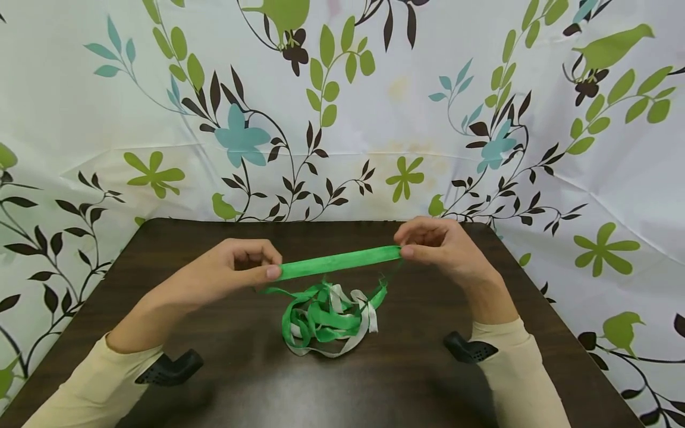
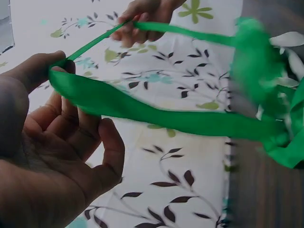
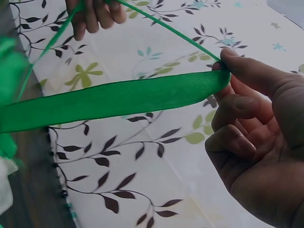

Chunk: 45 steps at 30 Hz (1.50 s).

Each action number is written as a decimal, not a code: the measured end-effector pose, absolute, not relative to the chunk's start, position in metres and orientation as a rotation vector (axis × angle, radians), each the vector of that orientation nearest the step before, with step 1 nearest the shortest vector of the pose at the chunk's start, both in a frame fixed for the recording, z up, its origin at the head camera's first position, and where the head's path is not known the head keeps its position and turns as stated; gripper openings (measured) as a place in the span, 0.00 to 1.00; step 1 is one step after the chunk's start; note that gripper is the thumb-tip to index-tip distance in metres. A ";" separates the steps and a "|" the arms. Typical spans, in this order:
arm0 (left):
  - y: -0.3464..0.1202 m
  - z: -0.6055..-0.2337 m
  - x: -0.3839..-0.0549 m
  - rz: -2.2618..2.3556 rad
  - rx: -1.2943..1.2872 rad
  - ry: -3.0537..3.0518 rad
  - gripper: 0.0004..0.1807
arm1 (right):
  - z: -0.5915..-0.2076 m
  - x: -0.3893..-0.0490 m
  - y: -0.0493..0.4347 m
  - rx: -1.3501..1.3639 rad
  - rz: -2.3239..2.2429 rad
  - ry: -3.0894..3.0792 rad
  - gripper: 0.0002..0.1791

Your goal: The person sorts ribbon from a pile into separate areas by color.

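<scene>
Cream sleeves (image 1: 91, 386) up front, green ribbon (image 1: 339, 262) pulled straight

Left grip (image 1: 230, 267) and right grip (image 1: 441, 244) each pinch the ribbon mid-frame. It trails into a tangled pile (image 1: 326, 318) on the desk (image 1: 299, 398), lower center, so imo a hard tug could cinch knots or drag the lot. White ribbon (image 1: 373, 321) is mixed in there, kinda in the way. Black wrist gadgets (image 1: 170, 368) lower left and right, patterned cloth (image 1: 374, 119) behind.

2 cream sleeves (image 1: 99, 383); 2 black, curved wrist pieces (image 1: 171, 370) with holes
</scene>
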<state>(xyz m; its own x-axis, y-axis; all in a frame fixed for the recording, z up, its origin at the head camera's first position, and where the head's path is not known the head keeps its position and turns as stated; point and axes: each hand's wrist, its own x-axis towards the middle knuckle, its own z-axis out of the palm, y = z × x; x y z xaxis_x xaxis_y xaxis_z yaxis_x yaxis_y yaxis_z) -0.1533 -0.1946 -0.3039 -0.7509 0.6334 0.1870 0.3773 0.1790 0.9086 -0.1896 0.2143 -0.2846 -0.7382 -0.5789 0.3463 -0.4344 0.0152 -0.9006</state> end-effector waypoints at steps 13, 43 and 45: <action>-0.218 -0.278 -0.151 1.646 0.944 2.404 0.02 | -0.272 -0.165 0.214 -1.322 -1.102 2.821 0.15; -0.289 -0.297 -0.196 1.720 0.806 2.503 0.08 | -0.272 -0.179 0.310 -0.620 -1.277 2.852 0.10; -0.297 -0.303 -0.196 1.660 0.731 2.568 0.08 | -0.273 -0.181 0.317 -0.563 -1.274 2.850 0.11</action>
